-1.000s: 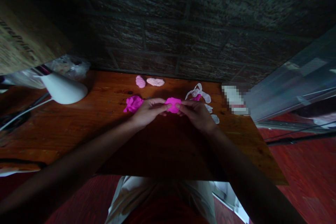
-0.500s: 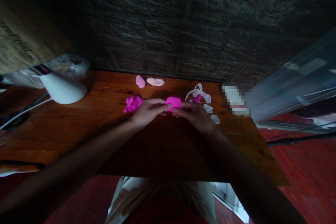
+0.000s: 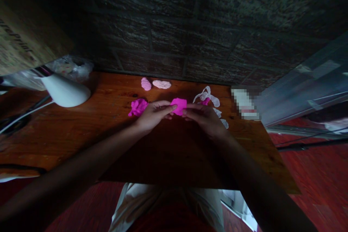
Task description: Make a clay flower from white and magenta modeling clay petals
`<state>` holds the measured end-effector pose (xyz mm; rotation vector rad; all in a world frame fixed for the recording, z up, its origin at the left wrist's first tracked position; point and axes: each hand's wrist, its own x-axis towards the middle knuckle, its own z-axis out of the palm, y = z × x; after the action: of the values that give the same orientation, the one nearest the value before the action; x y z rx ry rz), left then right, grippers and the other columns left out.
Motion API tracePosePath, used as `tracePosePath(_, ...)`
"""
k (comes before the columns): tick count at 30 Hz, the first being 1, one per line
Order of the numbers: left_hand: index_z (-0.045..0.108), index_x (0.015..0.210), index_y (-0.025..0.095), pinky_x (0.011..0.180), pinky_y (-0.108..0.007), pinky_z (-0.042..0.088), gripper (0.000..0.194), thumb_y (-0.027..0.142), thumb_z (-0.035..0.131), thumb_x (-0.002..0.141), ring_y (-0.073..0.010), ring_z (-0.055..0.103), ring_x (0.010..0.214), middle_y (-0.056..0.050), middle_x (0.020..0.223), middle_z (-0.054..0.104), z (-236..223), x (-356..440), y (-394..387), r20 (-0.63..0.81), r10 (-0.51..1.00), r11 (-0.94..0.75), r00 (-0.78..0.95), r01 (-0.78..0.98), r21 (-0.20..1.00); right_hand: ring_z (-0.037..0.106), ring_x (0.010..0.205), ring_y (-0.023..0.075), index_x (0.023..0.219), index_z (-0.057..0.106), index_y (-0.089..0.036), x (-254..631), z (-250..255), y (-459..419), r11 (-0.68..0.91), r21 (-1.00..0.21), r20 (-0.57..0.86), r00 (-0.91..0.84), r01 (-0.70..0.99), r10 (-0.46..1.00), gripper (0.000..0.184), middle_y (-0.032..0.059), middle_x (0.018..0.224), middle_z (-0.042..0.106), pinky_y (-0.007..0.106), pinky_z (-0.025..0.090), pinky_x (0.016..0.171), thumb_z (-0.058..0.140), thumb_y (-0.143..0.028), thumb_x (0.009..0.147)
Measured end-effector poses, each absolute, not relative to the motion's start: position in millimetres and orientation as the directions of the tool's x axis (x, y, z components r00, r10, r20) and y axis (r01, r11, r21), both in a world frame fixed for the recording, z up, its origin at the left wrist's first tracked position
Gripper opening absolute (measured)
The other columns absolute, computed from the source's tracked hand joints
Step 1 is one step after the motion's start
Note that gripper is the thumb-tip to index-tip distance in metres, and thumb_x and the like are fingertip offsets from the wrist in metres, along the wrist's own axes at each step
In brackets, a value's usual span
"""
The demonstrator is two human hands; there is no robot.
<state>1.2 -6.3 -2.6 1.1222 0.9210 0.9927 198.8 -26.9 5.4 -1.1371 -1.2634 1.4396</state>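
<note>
A flattened piece of bright pink modelling clay (image 3: 179,105) is pinched between my two hands above the table. My left hand (image 3: 154,116) grips its left side, thumb on top. At its right edge, my right hand (image 3: 203,117) presses with thumb and fingers closed. Just left of my left hand lies a crumpled lump of magenta clay (image 3: 138,107). Beyond my right hand are thin white clay strips (image 3: 214,101) around a small magenta bit (image 3: 205,101), with white flakes (image 3: 224,123) nearer. Toward the wall rest a pink lump (image 3: 146,84) and a paler pink lump (image 3: 161,84).
A white lamp-like object (image 3: 66,91) with a cable stands at the left, by a plastic bag (image 3: 72,68) and a cardboard box (image 3: 27,40). A dark stone-patterned wall (image 3: 168,36) borders the wooden table (image 3: 168,156). A blurred-out white item (image 3: 244,104) lies at the right.
The pink clay piece has changed outline, now squarer and raised slightly. My right thumb has shifted from the middle of the piece to its right edge. My left hand keeps its grip.
</note>
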Motion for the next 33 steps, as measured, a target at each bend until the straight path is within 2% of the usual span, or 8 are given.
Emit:
tracePosePath(6,0.070,0.109,0.016,0.071,-0.025,0.053,0.038,0.024,0.081,0.073,-0.0144,0.065,0.084,-0.005,0.101,0.073,1.6,0.9,-8.4,-0.013,0.920,0.053,0.392,-0.092,0.994,0.068,0.076,0.0130,0.099,0.078,-0.022,197.7,5.2,-26.8,-0.045,-0.994,-0.036,-0.086,-0.101,0.996,0.033,0.0008,0.084,0.077,0.028,0.056,0.073,0.086,-0.034,0.069)
tracePosePath(11,0.073,0.093,0.014,0.075,-0.026,0.051,0.021,0.024,0.079,0.076,-0.0137,0.064,0.080,-0.003,0.089,0.073,3.2,1.4,-8.8,0.023,0.903,0.007,0.428,-0.068,0.998,0.069,0.075,0.0141,0.105,0.075,-0.022,195.9,6.3,-28.5,-0.032,-0.992,-0.025,-0.059,-0.119,0.998,0.037,0.0016,0.087,0.077,0.031,0.057,0.075,0.084,-0.037,0.072)
tracePosePath(17,0.075,0.096,0.014,0.075,-0.028,0.052,0.027,0.031,0.079,0.075,-0.0143,0.064,0.079,-0.006,0.095,0.075,-0.3,1.4,-7.6,-0.063,0.927,0.115,0.369,-0.121,0.986,0.070,0.084,0.0161,0.100,0.077,-0.024,196.6,7.6,-29.1,-0.009,-0.999,0.001,-0.194,-0.054,0.981,0.033,0.0024,0.095,0.079,0.034,0.056,0.083,0.086,-0.032,0.069)
tracePosePath(20,0.074,0.095,0.013,0.077,-0.030,0.053,0.027,0.032,0.079,0.077,-0.0150,0.065,0.080,-0.006,0.091,0.074,-1.0,1.5,-7.8,-0.068,0.926,0.111,0.370,-0.096,0.989,0.068,0.079,0.0154,0.098,0.077,-0.023,198.1,6.5,-28.7,0.007,-0.999,0.013,-0.143,-0.042,0.990,0.028,0.0017,0.089,0.078,0.033,0.055,0.079,0.083,-0.034,0.072)
tracePosePath(23,0.071,0.105,0.016,0.075,-0.030,0.054,0.035,0.030,0.081,0.075,-0.0167,0.067,0.086,-0.006,0.099,0.074,-0.1,1.6,-8.6,-0.026,0.936,0.070,0.351,-0.115,0.991,0.066,0.074,0.0145,0.099,0.078,-0.022,199.2,5.2,-29.0,0.008,-1.000,0.009,-0.109,-0.014,0.994,0.028,0.0010,0.084,0.076,0.032,0.054,0.075,0.081,-0.035,0.075)
tracePosePath(25,0.070,0.104,0.016,0.074,-0.029,0.054,0.035,0.029,0.082,0.074,-0.0162,0.067,0.087,-0.006,0.102,0.074,1.0,1.5,-9.0,0.004,0.940,0.038,0.342,-0.116,0.992,0.067,0.076,0.0149,0.100,0.078,-0.022,199.5,5.0,-29.5,0.018,-1.000,0.017,-0.109,0.006,0.994,0.028,0.0014,0.086,0.077,0.033,0.054,0.077,0.080,-0.034,0.075)
tracePosePath(30,0.073,0.093,0.014,0.073,-0.028,0.054,0.025,0.029,0.081,0.074,-0.0134,0.065,0.077,-0.003,0.090,0.073,2.5,1.3,-9.6,0.008,0.931,0.014,0.365,-0.059,0.998,0.070,0.085,0.0176,0.106,0.077,-0.023,199.3,5.7,-30.2,0.011,-1.000,0.011,-0.080,0.000,0.997,0.034,0.0035,0.095,0.079,0.036,0.055,0.086,0.082,-0.033,0.075)
tracePosePath(33,0.073,0.091,0.015,0.070,-0.027,0.053,0.024,0.031,0.080,0.074,-0.0134,0.064,0.075,-0.003,0.089,0.073,2.6,1.6,-10.2,0.012,0.929,0.005,0.371,-0.045,0.999,0.072,0.088,0.0197,0.099,0.078,-0.022,198.5,6.4,-30.4,0.011,-1.000,0.009,-0.070,0.026,0.997,0.029,0.0043,0.095,0.079,0.038,0.056,0.088,0.082,-0.035,0.074)
